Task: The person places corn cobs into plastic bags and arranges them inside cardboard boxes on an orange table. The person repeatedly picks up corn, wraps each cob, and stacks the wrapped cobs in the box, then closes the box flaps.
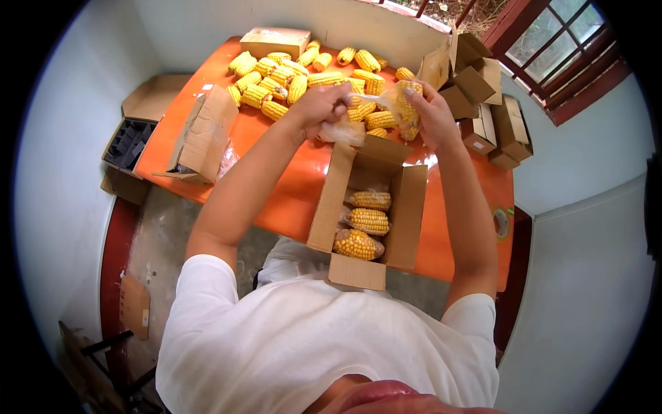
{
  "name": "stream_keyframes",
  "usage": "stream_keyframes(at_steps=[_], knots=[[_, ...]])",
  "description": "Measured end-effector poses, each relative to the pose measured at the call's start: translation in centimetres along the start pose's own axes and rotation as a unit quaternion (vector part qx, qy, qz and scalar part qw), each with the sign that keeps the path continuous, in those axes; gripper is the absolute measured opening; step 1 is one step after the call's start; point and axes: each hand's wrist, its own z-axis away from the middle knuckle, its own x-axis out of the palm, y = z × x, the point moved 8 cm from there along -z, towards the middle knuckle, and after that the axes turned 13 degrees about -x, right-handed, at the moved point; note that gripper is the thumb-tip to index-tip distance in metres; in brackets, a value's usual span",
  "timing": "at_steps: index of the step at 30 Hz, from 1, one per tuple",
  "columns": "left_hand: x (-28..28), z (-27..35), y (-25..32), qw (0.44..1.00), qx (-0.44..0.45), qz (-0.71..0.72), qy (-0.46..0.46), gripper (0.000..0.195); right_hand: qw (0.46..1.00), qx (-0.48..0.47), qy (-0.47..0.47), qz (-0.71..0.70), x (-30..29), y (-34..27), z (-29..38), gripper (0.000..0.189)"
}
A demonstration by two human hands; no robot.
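Observation:
Above the table, my right hand [432, 106] grips an ear of corn [407, 106] in clear plastic wrap. A stretched, twisted strand of the plastic [370, 97] runs from that ear to my left hand [321, 108], whose fingers pinch its end. Just below my left hand is a bunched piece of clear plastic [345, 133]. Nearer to me stands a cardboard box [406, 217] with its flaps up. Three wrapped ears of corn [367, 221] lie in it one behind another.
Many loose corn cobs [274, 83] cover the far part of the orange table [274, 202]. A cardboard box [204, 137] sits at left, another [274, 42] at the back. Several cartons [465, 83] are piled at right, and a tape roll [500, 223] lies by the right edge.

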Motion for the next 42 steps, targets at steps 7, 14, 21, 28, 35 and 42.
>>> stream_keyframes(at_steps=[7,14,21,28,35,42], knots=[[1.4,3.1,8.5,0.909,0.22,-0.304,0.179,0.042,0.992,0.036,0.005,0.121,-0.6,0.1,-2.4,0.035],[2.0,1.7,3.6,0.977,0.135,-0.155,0.052,0.032,0.998,0.025,-0.052,0.005,1.7,1.8,-1.1,0.045],[0.3,1.4,2.5,0.995,0.1,-0.007,-0.026,0.022,0.999,0.028,-0.019,0.016,1.1,1.5,-1.1,0.046],[-6.6,0.4,1.7,0.975,0.078,-0.125,0.166,0.036,0.98,-0.104,-0.029,0.166,-0.7,1.3,-2.4,0.052],[0.9,0.3,6.9,0.935,0.16,-0.291,0.123,0.039,0.933,-0.158,-0.063,0.316,1.4,2.7,-2.7,0.06],[0.8,-4.2,6.3,0.904,0.215,-0.337,0.15,0.034,0.852,-0.176,-0.059,0.489,1.6,3.3,-3.7,0.056]])
